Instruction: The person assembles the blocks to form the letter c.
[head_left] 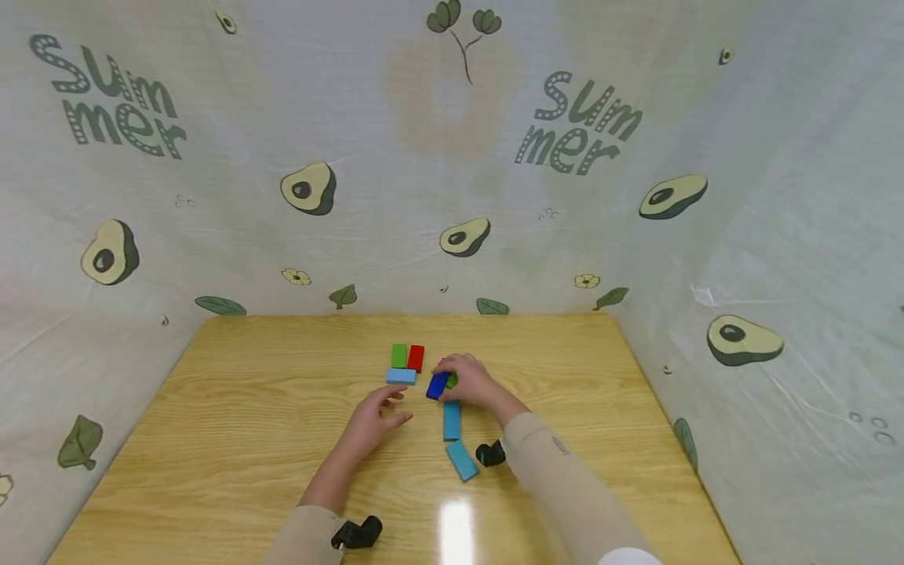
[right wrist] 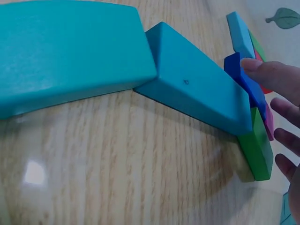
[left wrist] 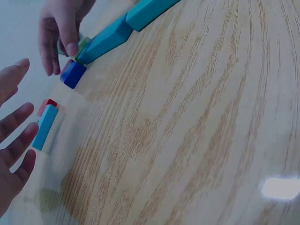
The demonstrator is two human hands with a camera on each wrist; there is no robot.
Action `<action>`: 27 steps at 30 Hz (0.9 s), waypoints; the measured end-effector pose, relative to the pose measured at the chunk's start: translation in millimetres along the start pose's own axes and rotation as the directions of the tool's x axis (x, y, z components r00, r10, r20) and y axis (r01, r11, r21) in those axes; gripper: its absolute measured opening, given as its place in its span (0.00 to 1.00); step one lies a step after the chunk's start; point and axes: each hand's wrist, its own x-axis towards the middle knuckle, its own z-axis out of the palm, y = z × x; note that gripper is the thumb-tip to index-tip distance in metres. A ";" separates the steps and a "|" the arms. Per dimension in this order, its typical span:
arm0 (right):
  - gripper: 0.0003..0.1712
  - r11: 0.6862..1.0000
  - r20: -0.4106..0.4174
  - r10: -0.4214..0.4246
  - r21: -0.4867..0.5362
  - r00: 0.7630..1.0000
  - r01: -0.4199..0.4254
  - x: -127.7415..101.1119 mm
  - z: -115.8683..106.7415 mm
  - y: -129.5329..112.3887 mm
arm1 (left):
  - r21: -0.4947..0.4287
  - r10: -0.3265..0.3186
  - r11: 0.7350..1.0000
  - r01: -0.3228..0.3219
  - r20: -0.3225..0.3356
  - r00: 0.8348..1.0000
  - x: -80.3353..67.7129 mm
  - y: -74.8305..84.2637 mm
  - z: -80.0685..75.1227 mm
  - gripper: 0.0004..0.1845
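Note:
In the head view my right hand [head_left: 469, 380] is at a dark blue block [head_left: 436, 386], thumb at its near end and fingers at its far end. The right wrist view has the thumb [right wrist: 269, 75] against this dark blue block [right wrist: 248, 82]. Beside it are a green block [right wrist: 258, 150] and a pink block [right wrist: 269, 123], both partly covered. My left hand [head_left: 374, 420] hovers over the table, fingers spread and holding nothing. Close to its fingertips lies a light blue block [head_left: 401, 377], with a green block [head_left: 399, 355] and a red block [head_left: 416, 359] behind.
Two teal blocks, one upper [head_left: 451, 421] and one lower [head_left: 462, 461], run end to end toward the front beside my right wrist. The wooden table [head_left: 268, 408] is bordered by a printed white cloth [head_left: 381, 259] at the back and sides.

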 end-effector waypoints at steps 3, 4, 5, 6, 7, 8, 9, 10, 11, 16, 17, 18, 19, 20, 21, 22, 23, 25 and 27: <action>0.29 0.999 0.025 -0.006 -0.045 1.000 0.007 3.4 0.6 -0.7 | -0.002 -0.006 1.000 0.006 0.001 1.000 -0.9 -0.4 -0.4 0.26; 0.29 0.999 0.031 -0.006 -0.053 1.000 0.008 4.0 0.5 -1.5 | -0.001 -0.003 1.000 0.003 0.001 1.000 -1.1 -1.2 -0.4 0.26; 0.29 0.998 0.036 -0.008 -0.065 0.999 0.010 4.6 0.7 -1.8 | 0.002 -0.002 1.000 0.002 0.001 1.000 -1.3 -1.6 -0.4 0.26; 0.29 0.997 0.038 -0.012 -0.076 0.999 0.014 5.0 0.9 -2.4 | 0.004 0.001 1.000 -0.001 0.001 1.000 -1.5 -1.9 -0.3 0.26; 0.29 0.997 0.043 -0.012 -0.081 0.999 0.016 5.3 1.0 -3.1 | 0.004 0.001 1.000 -0.001 0.000 1.000 -1.7 -2.2 -0.2 0.26; 0.29 0.996 0.042 -0.020 -0.087 0.999 0.024 5.8 1.3 -3.7 | 0.004 0.004 1.000 -0.004 0.000 1.000 -1.9 -2.5 0.0 0.26; 0.29 0.995 0.044 -0.022 -0.092 0.999 0.026 6.1 1.5 -4.3 | 0.003 0.005 1.000 -0.005 0.000 1.000 -2.0 -2.7 0.0 0.26; 0.29 0.995 0.044 -0.026 -0.098 0.999 0.031 6.3 1.8 -4.8 | 0.002 0.006 1.000 -0.006 0.000 1.000 -2.1 -2.8 0.0 0.26; 0.29 0.994 0.042 -0.031 -0.107 0.999 0.036 6.5 2.4 -5.2 | -0.001 0.006 1.000 -0.006 -0.001 1.000 -2.3 -2.6 0.0 0.27; 0.29 0.993 0.034 -0.034 -0.111 0.999 0.038 8.7 5.1 -8.1 | 0.003 0.011 1.000 -0.011 -0.006 1.000 -2.3 -3.3 -0.3 0.27; 0.28 0.994 0.034 -0.032 -0.107 0.999 0.035 9.4 5.8 -8.7 | 0.005 0.013 1.000 -0.013 -0.007 1.000 -2.3 -3.5 -0.3 0.27; 0.28 0.994 0.033 -0.029 -0.103 0.999 0.033 10.1 6.5 -9.2 | 0.004 0.013 1.000 -0.013 -0.007 1.000 -2.2 -3.7 -0.4 0.27; 0.28 0.995 0.029 -0.030 -0.099 0.999 0.032 10.7 7.2 -9.6 | 0.002 0.012 1.000 -0.012 -0.007 1.000 -2.1 -3.9 -0.5 0.27; 0.28 0.996 0.027 -0.030 -0.088 0.999 0.032 11.4 7.8 -10.1 | -0.001 0.012 1.000 -0.012 -0.006 1.000 -2.0 -4.1 -0.7 0.27; 0.27 0.996 0.024 -0.031 -0.080 0.999 0.032 12.0 8.4 -10.5 | -0.002 0.010 1.000 -0.010 -0.005 1.000 -2.0 -4.2 -0.8 0.27; 0.27 0.997 0.024 -0.027 -0.073 0.999 0.029 12.6 9.0 -10.8 | -0.004 0.010 1.000 -0.010 -0.005 1.000 -2.0 -4.3 -1.0 0.27; 0.27 0.997 0.022 -0.025 -0.066 0.999 0.026 13.1 9.4 -11.0 | -0.006 0.009 1.000 -0.009 -0.005 1.000 -2.0 -4.4 -1.1 0.27; 0.26 0.998 0.021 -0.020 -0.052 1.000 0.021 14.0 9.9 -11.3 | -0.006 0.010 1.000 -0.010 -0.006 1.000 -2.0 -4.8 -1.6 0.27; 0.26 0.999 0.017 -0.013 -0.029 1.000 0.013 14.5 9.9 -11.6 | -0.008 0.009 1.000 -0.009 -0.008 1.000 -1.8 -5.4 -2.0 0.27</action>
